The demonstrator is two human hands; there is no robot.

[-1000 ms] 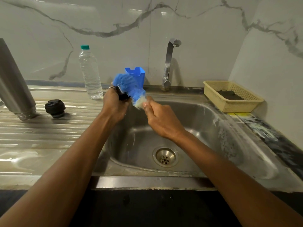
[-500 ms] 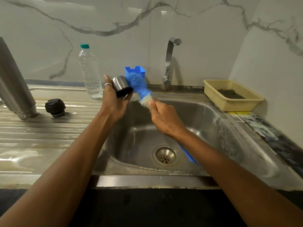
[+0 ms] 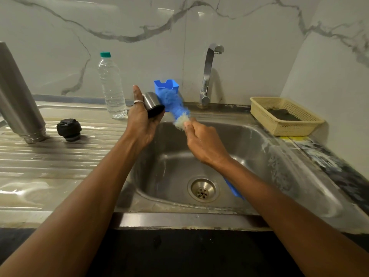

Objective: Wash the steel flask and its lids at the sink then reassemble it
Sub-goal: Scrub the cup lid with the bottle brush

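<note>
Centre frame, above the sink (image 3: pixel 249 156), the left grip (image 3: pixel 140 120) holds the steel cap (image 3: pixel 152 103); the right grip (image 3: pixel 205 143) is closed round the blue brush (image 3: pixel 173 102), bristles just beside it.

Plastic water bottle (image 3: pixel 111 86), blue holder (image 3: pixel 171 85), yellow basket (image 3: pixel 283 127)

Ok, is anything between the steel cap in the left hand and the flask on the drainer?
Only the black stopper, lying on the drainer on the sink side of the flask, low under the line from the steel cap. The water bottle stands farther back.
</note>
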